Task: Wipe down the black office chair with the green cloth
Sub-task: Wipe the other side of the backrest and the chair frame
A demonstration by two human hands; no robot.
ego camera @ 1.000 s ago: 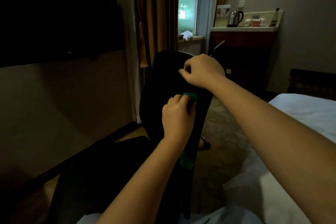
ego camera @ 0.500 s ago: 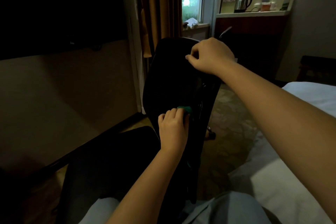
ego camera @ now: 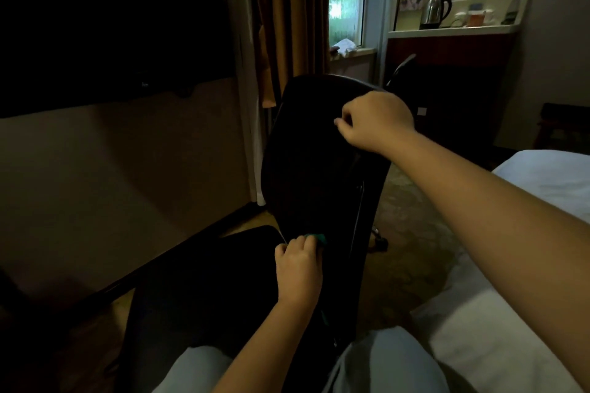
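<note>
The black office chair (ego camera: 313, 153) is stood between a bed (ego camera: 510, 265) and a dark wall, its backrest turned toward the person. The backrest's upper edge is gripped by the right hand (ego camera: 376, 121), closed on it — judged a brace, so that the chair is kept from swivelling under pressure. The green cloth (ego camera: 316, 238) is bunched under the fingers of the left hand (ego camera: 298, 268), clamped on it and pressed low against the backrest — only a small corner is visible.
</note>
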